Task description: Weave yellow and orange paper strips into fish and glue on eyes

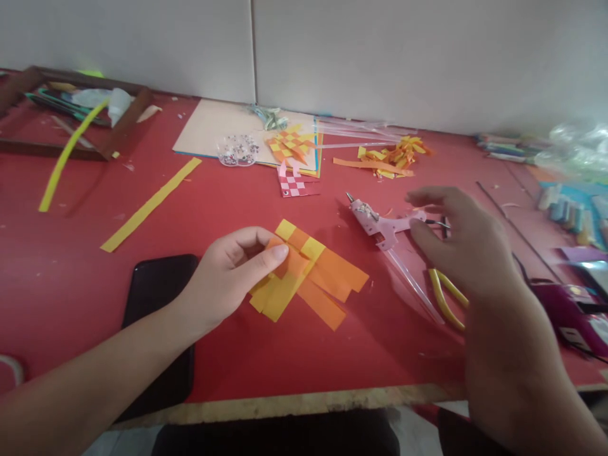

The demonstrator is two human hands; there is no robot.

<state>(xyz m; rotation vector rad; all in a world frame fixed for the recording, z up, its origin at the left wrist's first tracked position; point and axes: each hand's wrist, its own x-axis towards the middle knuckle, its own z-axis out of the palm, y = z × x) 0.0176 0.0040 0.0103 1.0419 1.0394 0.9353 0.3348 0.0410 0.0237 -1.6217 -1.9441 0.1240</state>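
Note:
My left hand (235, 269) pinches the left side of a weave of orange and yellow paper strips (311, 272) lying on the red table (71, 278). My right hand (468, 244) hovers with fingers spread just over the rear of a pink hot glue gun (380, 225), which lies on the table with a clear glue stick (413, 285) trailing from it. Nothing is in that hand. Yellow-handled scissors (446, 294) lie partly under the right hand.
A black phone (159, 297) lies under my left forearm. Loose yellow strips (149, 204), a pink checkered weave (294, 183), an orange-yellow weave (289, 145), paper scraps (389, 158), a case of googly eyes (237, 151), a wooden tray (71, 114) and supplies at right (570, 209) surround the work area.

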